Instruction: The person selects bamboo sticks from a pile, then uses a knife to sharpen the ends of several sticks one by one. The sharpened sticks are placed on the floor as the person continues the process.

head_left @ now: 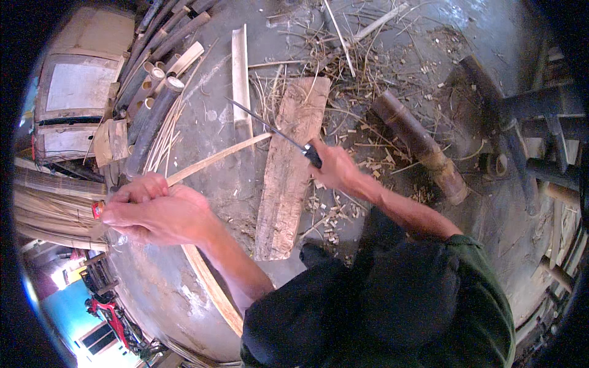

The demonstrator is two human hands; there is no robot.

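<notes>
Left fingers clasp the pale strip, which juts rightward past them; right fingers grip the knife.

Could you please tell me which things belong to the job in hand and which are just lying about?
Apparently in use:
knife, in right hand
wooden strip, in left hand
board, below the knife

Lying about:
thick bamboo pole
split bamboo
wood chips

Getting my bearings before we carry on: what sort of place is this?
Probably a bamboo or wood workshop. Dark cut poles that look like bamboo are piled at the upper left, thin scraps lie strewn ahead, and the right hand holds a knife.
</notes>
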